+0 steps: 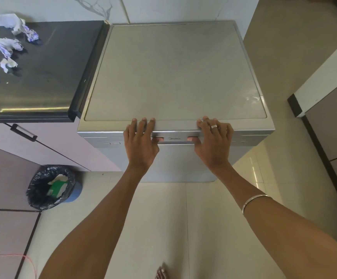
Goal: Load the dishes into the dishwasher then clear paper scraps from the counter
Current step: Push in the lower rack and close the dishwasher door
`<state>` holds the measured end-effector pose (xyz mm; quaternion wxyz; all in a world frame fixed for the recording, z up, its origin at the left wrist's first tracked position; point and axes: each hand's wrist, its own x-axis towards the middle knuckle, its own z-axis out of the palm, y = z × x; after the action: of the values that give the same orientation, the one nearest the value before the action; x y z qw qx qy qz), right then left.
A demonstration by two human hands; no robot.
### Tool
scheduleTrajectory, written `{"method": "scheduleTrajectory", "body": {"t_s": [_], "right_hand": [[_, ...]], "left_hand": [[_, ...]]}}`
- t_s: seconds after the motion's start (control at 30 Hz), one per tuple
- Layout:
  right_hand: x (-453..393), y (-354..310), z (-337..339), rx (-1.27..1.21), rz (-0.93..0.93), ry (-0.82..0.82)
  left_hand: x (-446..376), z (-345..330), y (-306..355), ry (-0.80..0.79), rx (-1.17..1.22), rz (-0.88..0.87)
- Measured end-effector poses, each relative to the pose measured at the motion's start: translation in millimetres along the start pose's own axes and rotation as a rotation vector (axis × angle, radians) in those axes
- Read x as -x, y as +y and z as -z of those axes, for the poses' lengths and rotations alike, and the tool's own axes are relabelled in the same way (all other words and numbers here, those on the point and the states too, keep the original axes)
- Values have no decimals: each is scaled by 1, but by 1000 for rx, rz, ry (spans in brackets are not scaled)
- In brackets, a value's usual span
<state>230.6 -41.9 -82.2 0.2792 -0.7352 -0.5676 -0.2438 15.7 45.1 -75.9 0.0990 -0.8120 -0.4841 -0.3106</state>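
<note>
Silver dishwasher (175,71): stood closed beside the dark bench (43,77), door up.
Left grip (140,140): fingers lay on the top front edge, thumb tucked into the door handle recess (175,138); it held that edge.
Right grip (214,141): same hold, ring on one finger, bangle on the wrist.
Paper scraps (7,45): at least five crumpled pieces on the bench, more cut off at the frame edge.
Bin (51,187): one, black-lined, on the tiled floor (204,218) left of the dishwasher.
</note>
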Motion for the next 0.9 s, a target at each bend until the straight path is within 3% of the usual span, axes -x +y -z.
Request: {"method": "scheduleTrajectory", "body": {"t_s": [0.37, 0.9], "right_hand": [[-14, -40, 33, -90, -291, -225], [-31, -42, 73, -79, -248, -743]], "left_hand": [[-10, 25, 26, -309, 25, 212], [-35, 64, 14, -705, 88, 102]]}}
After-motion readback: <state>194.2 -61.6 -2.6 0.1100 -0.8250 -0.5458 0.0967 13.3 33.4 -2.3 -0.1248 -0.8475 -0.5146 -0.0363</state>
